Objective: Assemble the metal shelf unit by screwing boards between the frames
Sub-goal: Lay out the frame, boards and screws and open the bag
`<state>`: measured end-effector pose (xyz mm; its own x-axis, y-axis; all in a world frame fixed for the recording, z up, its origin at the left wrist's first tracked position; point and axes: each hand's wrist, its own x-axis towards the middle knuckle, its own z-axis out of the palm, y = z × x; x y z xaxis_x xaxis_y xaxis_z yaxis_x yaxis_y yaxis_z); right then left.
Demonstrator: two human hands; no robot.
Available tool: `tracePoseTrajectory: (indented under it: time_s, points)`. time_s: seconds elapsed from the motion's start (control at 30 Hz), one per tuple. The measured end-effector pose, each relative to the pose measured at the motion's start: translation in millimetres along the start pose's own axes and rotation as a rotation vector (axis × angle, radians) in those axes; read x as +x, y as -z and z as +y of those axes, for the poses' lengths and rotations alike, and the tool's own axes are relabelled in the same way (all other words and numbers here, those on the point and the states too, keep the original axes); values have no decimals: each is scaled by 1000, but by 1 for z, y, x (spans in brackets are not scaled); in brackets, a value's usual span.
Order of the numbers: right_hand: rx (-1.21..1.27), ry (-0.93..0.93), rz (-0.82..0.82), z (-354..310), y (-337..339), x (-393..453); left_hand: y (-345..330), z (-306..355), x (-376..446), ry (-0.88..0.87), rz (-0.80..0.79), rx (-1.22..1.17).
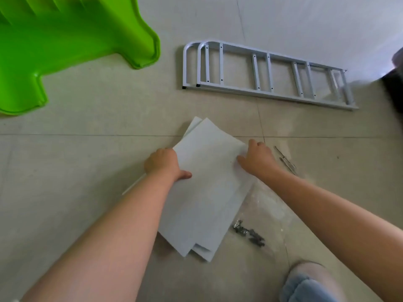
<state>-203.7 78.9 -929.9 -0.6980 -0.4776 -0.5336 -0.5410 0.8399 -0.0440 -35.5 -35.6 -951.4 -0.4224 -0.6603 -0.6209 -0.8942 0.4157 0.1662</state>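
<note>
Two hands on a stack of white boards [209,188] lying on the tiled floor [87,171], roughly centre of view. Left hand [162,163] grips the stack's left edge: thumb lies on the top board, fingers curl under the edge and are hidden. Right hand [257,159] at the stack's right edge: thumb lies flat on the top board, fingers bent over the edge; grip looks like a pinch on the board edge, fingertips not visible. Boards fanned slightly, lower ones showing at the far corner and at the near end.

Two white metal frames [261,70], ladder-shaped with rounded ends, lie overlapped flat on the floor beyond the boards, well apart from them.

Pile of dark screws [248,233] on the floor just right of the stack's near end, seemingly on or in clear plastic wrap [268,205]. Thin metal tool [284,159] on the floor just beyond the right hand; kind not clear. Thin white rod [134,184] pokes out from under the left wrist.

Green plastic stool [65,44] upper left. Knee in pale fabric [309,282] lower right
</note>
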Motion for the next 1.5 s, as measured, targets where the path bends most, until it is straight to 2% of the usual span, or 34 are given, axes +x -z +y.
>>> tracePoseTrajectory:
  time_s: [0.07, 0.23, 0.37, 0.53, 0.63, 0.8, 0.9, 1.07, 1.3, 1.4, 1.5]
  points:
    - [60, -130, -55, 7, -1, -18, 6, 4, 1, -19, -34, 17]
    - [221, -220, -144, 4, -4, -48, 7, 3, -3, -35, -58, 8]
    - [588, -322, -113, -1, -23, -40, -2, 2, 0, -42, -60, 45]
    - [762, -406, -57, 0, -44, -27, -14, 9, -5, -61, 102, -77]
    - [879, -410, -19, 5, -47, -24, -19, 15, -4, -33, 133, -160]
    - [1118, -390, 15, 13, -42, -26, -32, 27, -10, 0, 119, -137]
    - [1124, -368, 36, 20, -42, -28, -37, 29, -15, 63, 107, -181]
    - [1206, -395, -59, 25, -41, -18, -29, 27, -11, 116, 110, -272]
    - [1433, -356, -181, 18, -24, -15, -20, 15, -6, 279, 109, -716]
    - [1479, -297, -226, 12, -7, -13, -19, 8, 2, 272, 137, -847]
    - [1422, -235, -216, 2, 1, -11, -27, -12, 25, 214, 165, -919]
